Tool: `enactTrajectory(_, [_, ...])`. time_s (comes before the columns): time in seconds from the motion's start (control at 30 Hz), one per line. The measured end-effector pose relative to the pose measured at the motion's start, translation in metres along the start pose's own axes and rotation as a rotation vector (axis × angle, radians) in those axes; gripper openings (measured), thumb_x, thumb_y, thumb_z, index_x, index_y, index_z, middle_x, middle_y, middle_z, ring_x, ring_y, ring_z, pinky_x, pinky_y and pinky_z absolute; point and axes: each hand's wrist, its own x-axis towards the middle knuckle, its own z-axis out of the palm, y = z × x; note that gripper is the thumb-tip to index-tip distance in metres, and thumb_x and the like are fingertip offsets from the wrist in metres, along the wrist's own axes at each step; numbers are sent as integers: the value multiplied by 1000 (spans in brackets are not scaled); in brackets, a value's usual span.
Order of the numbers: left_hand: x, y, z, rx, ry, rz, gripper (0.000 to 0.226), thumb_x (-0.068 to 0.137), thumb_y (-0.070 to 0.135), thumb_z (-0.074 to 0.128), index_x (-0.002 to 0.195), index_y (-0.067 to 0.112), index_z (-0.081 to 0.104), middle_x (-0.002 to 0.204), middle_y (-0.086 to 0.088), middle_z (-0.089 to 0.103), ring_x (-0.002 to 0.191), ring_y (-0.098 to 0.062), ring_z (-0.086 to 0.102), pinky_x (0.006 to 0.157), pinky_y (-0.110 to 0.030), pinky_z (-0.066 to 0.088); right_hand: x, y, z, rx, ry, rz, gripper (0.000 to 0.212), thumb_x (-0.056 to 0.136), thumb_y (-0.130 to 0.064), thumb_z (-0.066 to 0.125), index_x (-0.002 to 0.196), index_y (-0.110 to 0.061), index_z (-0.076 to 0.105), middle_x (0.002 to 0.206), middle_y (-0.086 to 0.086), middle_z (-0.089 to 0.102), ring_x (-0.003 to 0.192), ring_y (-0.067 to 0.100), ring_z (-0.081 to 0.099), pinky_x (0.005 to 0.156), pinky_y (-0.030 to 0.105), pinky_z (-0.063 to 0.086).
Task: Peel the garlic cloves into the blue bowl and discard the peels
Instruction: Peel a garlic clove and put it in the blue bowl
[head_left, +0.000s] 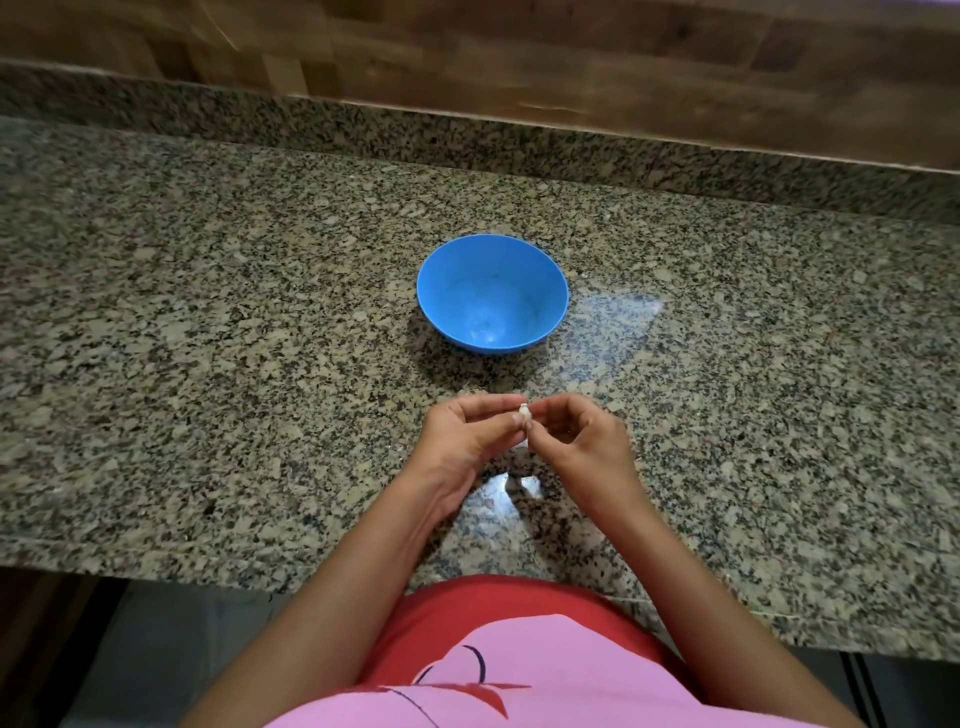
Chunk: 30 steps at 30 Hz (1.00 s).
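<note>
Garlic clove (523, 414), small and pale, sits just below the middle of the frame, pinched between the fingertips of both hands and held a little above the bench (208, 312). The left hand (465, 434) grips it from one side with thumb and curled fingers. The right hand (579, 439) meets it from the other, thumb and forefinger closed on its end. From where I stand this looks like the peeling step, with the skin being worked loose. The blue bowl (550, 322) stands apart from the hands, higher in the frame near the centre, and appears to hold nothing yet, so the task seems near its start.

The next move likely calls for a nail under the skin and a steady pull, then a short reach up to drop the bare garlic clove into the bowl.

Most of the clove is hidden by the fingers, so I cannot tell how much skin is off. A whitish scrap shows just under the hands, but it is too small to name. No other cloves and no place for the peels can be seen.
</note>
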Motion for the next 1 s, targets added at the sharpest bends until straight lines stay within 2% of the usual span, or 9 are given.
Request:
enactTrajectory(0.07, [1,1,0,-25,-10,-20,15,75,-10,64,87,-1,68,80,-13,72,73,-19,70,74,-24,58,0,1,2,-92,14,-48,10,83,-11,69,89,-16,63,81,3,65,71,11,61,66,22,54])
enactTrajectory(0.17, [2,-1,-1,-46,-3,-32,24,64,-3,70,88,-2,68,92,-22,70,85,-29,70,84,-35,55,0,1,7,-155,29,-88,10,83,-11,67,89,-15,60,82,5,63,71,11,59,65,23,52])
enactTrajectory(0.23, [2,-3,-2,-46,15,-32,27,63,-1,70,90,-2,68,97,-24,69,89,-31,69,86,-36,55,1,0,7,-146,8,-71,11,84,-10,66,87,-17,58,82,4,62,70,10,58,64,21,52])
enactTrajectory(0.4, [1,-1,-4,-72,25,-54,22,72,-6,66,94,-5,67,95,-23,69,86,-28,68,79,-28,56,0,1,6,-11,-49,-48,15,86,-7,65,88,-20,58,82,2,63,69,7,58,62,14,49])
enactTrajectory(0.53, [1,0,-3,-41,29,-70,16,74,-7,65,89,-1,68,88,-16,72,81,-24,70,71,-24,58,-1,5,9,-162,-9,-127,11,85,-7,66,91,-13,59,83,2,60,70,6,56,63,13,47])
enactTrajectory(0.67, [2,-1,-3,-37,36,-72,14,75,-9,66,87,-2,68,85,-16,72,79,-23,71,71,-25,58,-1,8,13,-210,24,-174,12,83,-7,66,89,-11,58,80,-3,54,67,0,50,62,11,43])
enactTrajectory(0.77, [3,-2,-3,-25,38,-70,14,76,-11,64,87,-3,67,83,-17,71,76,-23,71,72,-27,59,-1,13,14,-152,20,-153,10,83,-7,65,89,-12,59,82,4,59,68,9,54,61,16,46])
enactTrajectory(0.87, [3,-3,-3,-26,39,-77,13,76,-11,63,88,-5,65,84,-18,69,72,-22,70,71,-25,58,-4,19,14,-64,8,-118,15,85,-8,64,89,-22,60,85,9,64,74,18,61,66,27,53])
enactTrajectory(1.0, [3,-3,-4,-82,58,-105,13,79,-11,61,90,-6,64,88,-19,67,71,-19,69,64,-19,57,-3,18,9,-16,-67,-100,27,88,-6,62,90,-32,58,92,5,66,83,19,65,75,26,55])
